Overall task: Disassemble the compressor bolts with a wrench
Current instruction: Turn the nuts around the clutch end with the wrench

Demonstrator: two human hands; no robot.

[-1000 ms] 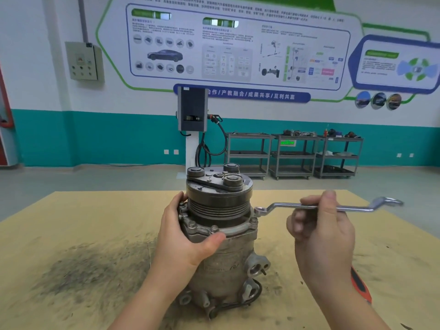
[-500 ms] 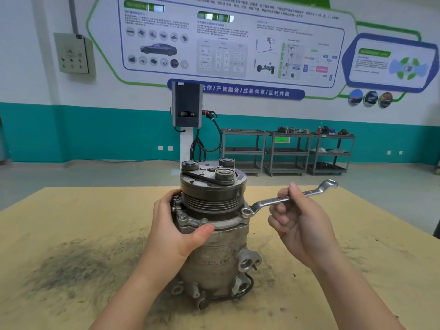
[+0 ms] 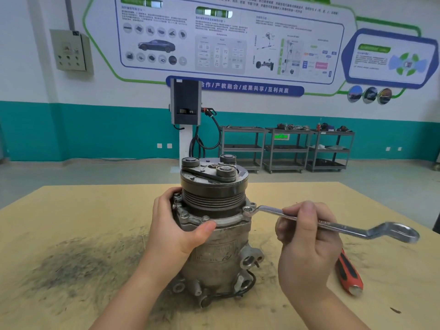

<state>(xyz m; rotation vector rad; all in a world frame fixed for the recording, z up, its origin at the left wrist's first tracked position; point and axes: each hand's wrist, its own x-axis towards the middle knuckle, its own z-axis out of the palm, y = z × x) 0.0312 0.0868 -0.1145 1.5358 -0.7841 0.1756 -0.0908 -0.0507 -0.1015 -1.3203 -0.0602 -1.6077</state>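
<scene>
Surface (image 3: 71, 210): a tan board smudged with dark grime left of the left hand's fingers; the compressor is carried on it.
Compressor (image 3: 219, 253): stood upright at mid-surface, pulley end up, and wrapped by the left hand (image 3: 173, 232), whose fingers are curled round the flange with the thumb pressed on its front edge.
Wrench (image 3: 333, 226): a double ring spanner gripped mid-shank by the right hand (image 3: 307, 244), fingers closed round it; the free ring is carried out beyond the right fingers.
Bolt (image 3: 248, 209): at the flange's right edge, just left of the right fingers; the near ring is seated over it.
Screwdriver (image 3: 348, 273): a red-and-black handle lies on the surface below the right fingers.
Change: half a second ago the shank was angled up and away; it is now swung toward the person and lower.
Meaning: the bolt is judged to be turning, though not yet out.
</scene>
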